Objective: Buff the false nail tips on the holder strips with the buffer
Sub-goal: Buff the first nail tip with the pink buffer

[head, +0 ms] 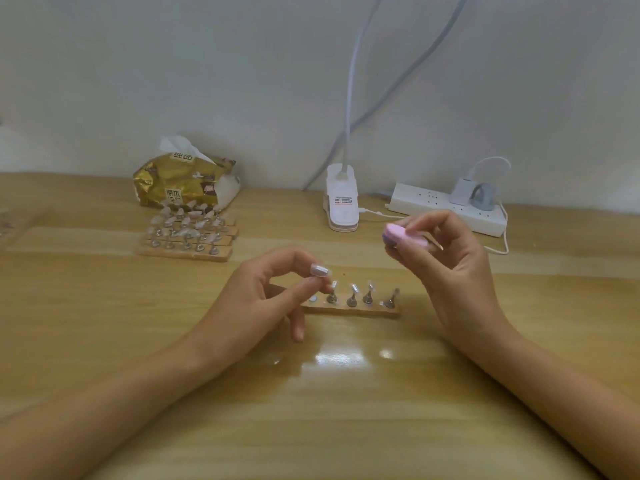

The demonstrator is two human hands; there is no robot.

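A wooden holder strip (349, 310) lies on the table between my hands, with three or more metal stands (352, 299) on it, each topped by a clear nail tip. Its leftmost spot shows only a bare metal disc (313, 299). My left hand (263, 296) pinches one stand between thumb and forefinger, lifted above the strip's left end, its pearly nail tip (319, 270) facing up. To the right and higher, my right hand (440, 251) grips a pink and purple buffer block (401, 235), held apart from the tip.
Several more holder strips (187, 233) with nail tips are stacked at the back left, in front of a gold tissue pack (183, 183). A white clip lamp base (341, 202) and a power strip (446, 207) with cables stand along the wall.
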